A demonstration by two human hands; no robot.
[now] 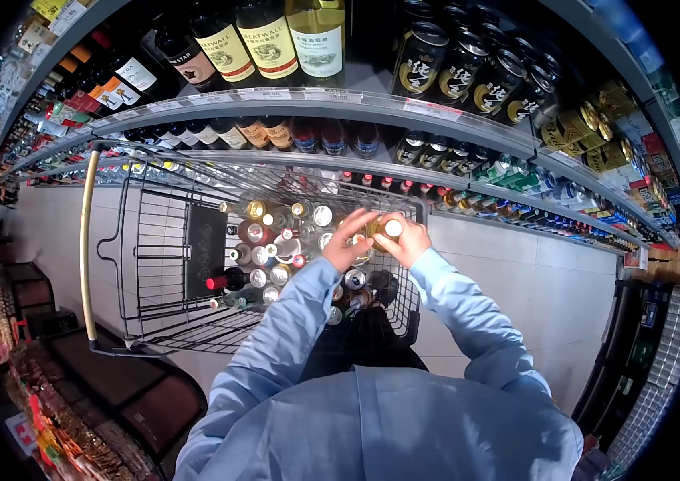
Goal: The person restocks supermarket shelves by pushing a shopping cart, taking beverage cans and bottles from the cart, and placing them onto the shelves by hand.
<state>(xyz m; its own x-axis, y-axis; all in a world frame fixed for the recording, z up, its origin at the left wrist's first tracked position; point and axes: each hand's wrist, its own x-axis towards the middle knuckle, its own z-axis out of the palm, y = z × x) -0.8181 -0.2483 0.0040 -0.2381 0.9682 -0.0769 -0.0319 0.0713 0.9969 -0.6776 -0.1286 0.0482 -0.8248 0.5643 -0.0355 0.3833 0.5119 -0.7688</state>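
Observation:
My right hand (412, 241) is closed around a small golden bottle (392, 229) with a pale round top, above the far end of the wire shopping cart (163, 280). Just left of it, my left hand (344, 244) has its fingers stretched out and apart, close to the bottle's side; whether they touch it I cannot tell. Below both hands, the cart holds several glass bottles and cans standing upright. A dark bottle with a red cap (218, 283) lies on its side near the cart's dark panel (205, 250).
Along the far side runs a shelf (372, 104) with wine bottles (272, 44) and black cans (424, 60). Lower shelves carry more bottles and cans. The cart's handle (87, 240) is at the left, near brown display bins (115, 385). A dark rack (636, 345) stands at the right.

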